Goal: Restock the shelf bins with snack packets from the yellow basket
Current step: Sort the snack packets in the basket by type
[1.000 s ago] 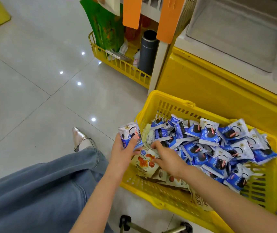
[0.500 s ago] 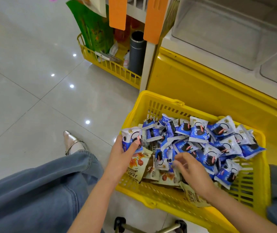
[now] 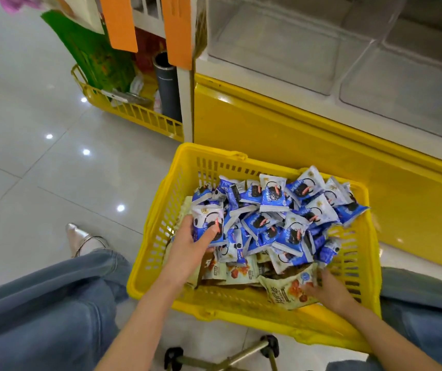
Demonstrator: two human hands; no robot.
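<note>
One head-worn camera looks forward and steeply down, close above the yellow basket (image 3: 158, 231) at lower centre; clear shelf bins (image 3: 276, 41) fill the upper right, tiled floor (image 3: 40, 183) the left.

The yellow basket (image 3: 158, 236) at lower centre was glossy slotted plastic. Its snack packets (image 3: 272, 195) were shiny, crinkled film. The shelf bins (image 3: 273, 44) at upper right were clear smooth plastic. The floor tiles (image 3: 27, 183) at left gleamed, polished; the trouser legs (image 3: 40, 317) were matt denim.
</note>
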